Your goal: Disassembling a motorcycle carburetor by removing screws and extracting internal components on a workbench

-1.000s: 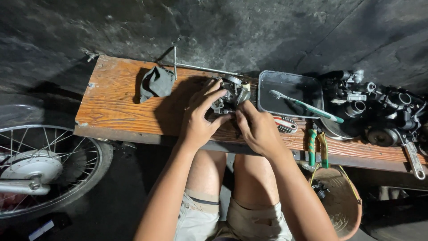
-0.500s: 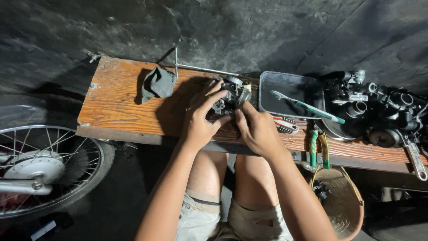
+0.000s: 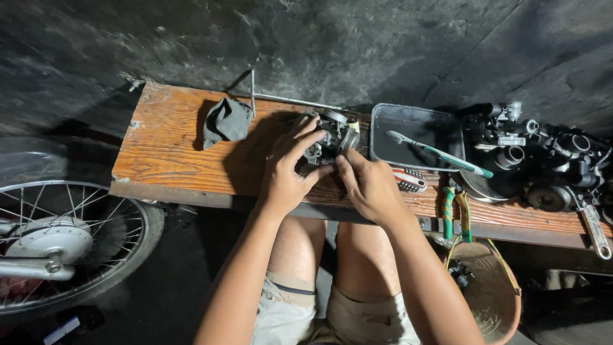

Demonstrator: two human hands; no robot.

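I see a worn wooden counter [image 3: 166, 153] w/ a dark rag [image 3: 225, 121] at its left and a grey metal tray [image 3: 408, 131] right of centre. Green-handled pliers [image 3: 454, 214] lie near the front edge; engine parts [image 3: 543, 163] crowd the right end.

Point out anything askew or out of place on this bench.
The toothbrush lies slanted across the metal tray, its handle overhanging the rim. Green-handled pliers hang over the plank's front edge. Nothing looks spilled.
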